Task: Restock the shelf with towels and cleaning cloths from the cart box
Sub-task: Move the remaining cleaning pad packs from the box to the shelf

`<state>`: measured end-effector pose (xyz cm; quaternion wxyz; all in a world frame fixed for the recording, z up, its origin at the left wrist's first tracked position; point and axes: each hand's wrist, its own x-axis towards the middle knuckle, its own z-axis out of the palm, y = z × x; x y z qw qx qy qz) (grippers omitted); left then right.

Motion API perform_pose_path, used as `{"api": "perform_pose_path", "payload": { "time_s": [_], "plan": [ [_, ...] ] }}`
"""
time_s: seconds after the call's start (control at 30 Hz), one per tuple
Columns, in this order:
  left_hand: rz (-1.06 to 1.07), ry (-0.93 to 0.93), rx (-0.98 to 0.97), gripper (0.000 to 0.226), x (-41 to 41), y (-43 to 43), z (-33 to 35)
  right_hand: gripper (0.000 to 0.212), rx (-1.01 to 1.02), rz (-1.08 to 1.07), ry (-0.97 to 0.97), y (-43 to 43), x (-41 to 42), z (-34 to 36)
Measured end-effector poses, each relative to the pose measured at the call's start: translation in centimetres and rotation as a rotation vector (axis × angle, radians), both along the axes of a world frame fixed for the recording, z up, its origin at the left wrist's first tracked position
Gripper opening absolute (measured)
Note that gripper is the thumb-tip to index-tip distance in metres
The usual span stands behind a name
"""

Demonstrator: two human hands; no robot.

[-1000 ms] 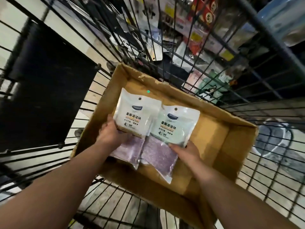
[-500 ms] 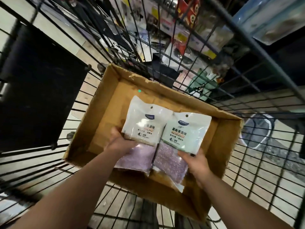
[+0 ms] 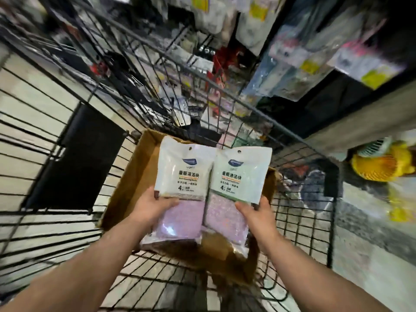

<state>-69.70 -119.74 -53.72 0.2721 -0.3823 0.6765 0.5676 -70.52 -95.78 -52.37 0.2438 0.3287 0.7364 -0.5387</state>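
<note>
At the seam where the white labels meet the clear windows, your fingers (image 3: pixel 167 201) are doing the holding. Your left hand (image 3: pixel 150 207) is pinching the left pack of cleaning cloths (image 3: pixel 183 174), thumb lying across the front and the other fingers hidden behind. Your right hand (image 3: pixel 257 213) is gripping the right pack (image 3: pixel 242 176) the same way. Both packs are standing upright side by side with their inner edges meeting. They are hanging clear above the cardboard box (image 3: pixel 140 167), which is sitting in the wire cart (image 3: pixel 67 206).

You are holding each pack by its lower half, so the tall label ends are probably going to flop as you are swinging them. The film is looking glossy and likely slippery, so be pressing the thumbs firmly against the cloth inside rather than the loose edge. Each pack is showing a punched hole (image 3: pixel 191 148) at the top, which is suggesting a peg. You may be needing to shift one hand higher before hanging.

Beyond the cart's far wires, the shelf goods (image 3: pixel 292 52) are blurring, so I cannot tell you which spot is waiting. Be lifting the packs well over those wires as you are reaching across.
</note>
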Motion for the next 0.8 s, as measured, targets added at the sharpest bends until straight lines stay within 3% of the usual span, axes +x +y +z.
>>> {"api": "perform_pose_path", "payload": {
  "time_s": [0.27, 0.4, 0.5, 0.6, 0.7, 0.8],
  "plan": [
    [0.034, 0.193, 0.094, 0.054, 1.2, 3.5, 9.5, 0.036, -0.030, -0.034, 0.220, 4.3, 0.8, 10.3],
    [-0.009, 0.293, 0.074, 0.045, 2.2, 8.2, 13.6, 0.033, -0.015, -0.074, 0.360, 9.1, 3.9, 14.9],
    [-0.109, 0.388, 0.071, 0.051, 3.9, 13.8, 16.4, 0.039, -0.009, -0.181, 0.419, 14.1, 8.1, 17.6],
    [-0.187, 0.440, 0.122, 0.036, 6.3, 20.3, 19.4, 0.034, 0.003, -0.306, 0.483, 20.1, 12.8, 20.1],
    [-0.288, 0.488, 0.167, 0.048, 9.3, 27.0, 21.8, 0.034, 0.020, -0.406, 0.556, 26.7, 18.1, 22.8],
    [-0.361, 0.511, 0.236, 0.038, 12.2, 33.1, 23.5, 0.028, 0.044, -0.480, 0.585, 32.3, 23.3, 24.6]
  ]
}}
